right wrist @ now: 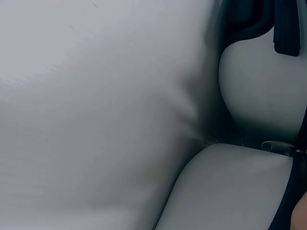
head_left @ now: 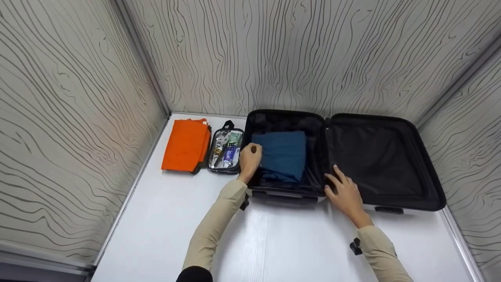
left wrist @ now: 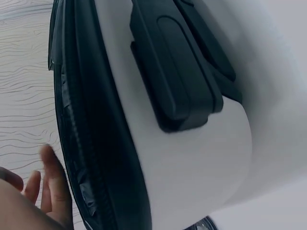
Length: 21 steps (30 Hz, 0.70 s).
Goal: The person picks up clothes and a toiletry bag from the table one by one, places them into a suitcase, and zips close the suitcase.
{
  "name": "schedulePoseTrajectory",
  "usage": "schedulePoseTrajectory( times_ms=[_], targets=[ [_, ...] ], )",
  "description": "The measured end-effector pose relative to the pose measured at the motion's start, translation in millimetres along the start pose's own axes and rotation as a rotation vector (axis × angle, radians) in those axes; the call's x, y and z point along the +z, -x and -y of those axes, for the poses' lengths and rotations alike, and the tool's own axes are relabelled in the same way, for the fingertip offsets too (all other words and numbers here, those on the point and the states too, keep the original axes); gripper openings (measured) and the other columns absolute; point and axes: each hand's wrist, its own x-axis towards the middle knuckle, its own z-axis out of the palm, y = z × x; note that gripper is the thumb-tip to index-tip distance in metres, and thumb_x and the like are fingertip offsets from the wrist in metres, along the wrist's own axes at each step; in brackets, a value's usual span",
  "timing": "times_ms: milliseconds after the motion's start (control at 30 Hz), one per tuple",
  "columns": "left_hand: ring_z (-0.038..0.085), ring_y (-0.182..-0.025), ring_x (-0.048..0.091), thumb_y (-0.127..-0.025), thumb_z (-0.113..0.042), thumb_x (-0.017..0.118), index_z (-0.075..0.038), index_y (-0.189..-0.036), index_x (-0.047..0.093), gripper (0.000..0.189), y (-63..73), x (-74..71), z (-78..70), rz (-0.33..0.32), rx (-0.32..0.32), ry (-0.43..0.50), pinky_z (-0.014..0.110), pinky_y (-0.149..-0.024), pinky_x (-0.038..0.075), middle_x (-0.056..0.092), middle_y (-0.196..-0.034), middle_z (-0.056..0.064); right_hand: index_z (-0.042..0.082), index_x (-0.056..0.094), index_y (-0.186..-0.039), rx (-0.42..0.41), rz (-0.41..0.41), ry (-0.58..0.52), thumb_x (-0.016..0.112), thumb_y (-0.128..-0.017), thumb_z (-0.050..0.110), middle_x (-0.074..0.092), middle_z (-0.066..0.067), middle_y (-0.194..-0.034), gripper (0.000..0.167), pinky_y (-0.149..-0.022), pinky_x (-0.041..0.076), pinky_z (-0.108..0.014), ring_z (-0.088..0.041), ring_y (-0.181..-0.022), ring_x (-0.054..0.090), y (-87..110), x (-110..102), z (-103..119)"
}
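A black-lined suitcase (head_left: pixel 288 191) lies spread open on the white table. In its left half is a folded blue garment (head_left: pixel 283 154). My left hand (head_left: pixel 250 158) is over the left rim beside the garment's left edge, fingers loosely bent, thumb and forefinger close together. In the left wrist view its fingers (left wrist: pixel 56 184) show above the dark rim with no cloth between them. My right hand (head_left: pixel 346 196) rests at the hinge side, fingers spread over the near edge where the halves meet. Only a sliver of that hand (right wrist: pixel 300 215) shows in the right wrist view.
Left of the suitcase lies a clear toiletry pouch (head_left: pixel 226 150) with tubes inside. Beyond it sits a folded orange cloth (head_left: pixel 184 145) over something dark. The suitcase's right half (head_left: pixel 383 160) reaches close to the right wall. Wood-patterned panels (head_left: pixel 250 58) enclose the table.
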Motion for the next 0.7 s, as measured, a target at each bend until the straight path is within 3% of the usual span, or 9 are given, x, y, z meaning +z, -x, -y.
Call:
schedulePoseTrajectory(
  times_ms=[233,700],
  targets=[
    [0.017,-0.063,0.056,-0.095,-0.023,0.056,-0.012,-0.088,0.071,0.020,-1.5,-8.2,0.8,0.000,-0.012,0.015,0.037,-0.069,0.048,0.064,-0.074,-0.001,0.009,0.061,-0.135,0.001,0.002,0.000,0.062,-0.094,0.023,0.036,-0.016,-0.155,0.043,-0.099,0.034,-0.065,-0.048,-0.122,0.046,-0.6,2,-1],
    [0.019,-0.071,0.067,-0.092,-0.022,0.059,-0.011,-0.085,0.071,0.018,-7.2,-20.2,6.6,-0.088,-0.067,-0.006,0.039,-0.069,0.046,0.070,-0.071,-0.002,0.009,0.059,-0.137,0.025,0.036,0.010,0.061,-0.096,0.025,0.033,-0.015,-0.156,0.044,-0.101,0.033,-0.064,-0.047,-0.124,0.044,-0.5,0,0]
  ],
)
